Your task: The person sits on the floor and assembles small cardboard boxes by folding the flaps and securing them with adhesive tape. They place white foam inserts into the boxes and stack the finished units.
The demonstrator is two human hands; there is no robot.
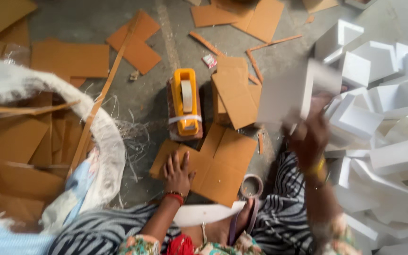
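**White block up in the right hand, flat carton pinned under the left**

Left hand (177, 173) down flat, fingers spread, pressing on the unfolded cardboard blank (213, 163) spread on the concrete floor (152, 94) just in front of the knees. Right hand (309, 137) raised and closed around a white foam block (284, 97), blurred with motion, hanging above the floor between the blank and the big heap of foam pieces (383, 141) on the right. Hands well apart.

Best handling, by the look of it: keep that left palm planted so the blank cannot skate on the dusty floor, and bring the block down square onto the centre panel rather than on a flap. Light grip only, since foam of this sort likely dents or chips at the corners.

Yellow tape dispenser (185, 101) upright just beyond the blank, within easy reach; loose tape roll (251, 185) beside the foot. Sack of cardboard offcuts (29, 146) off to the left.
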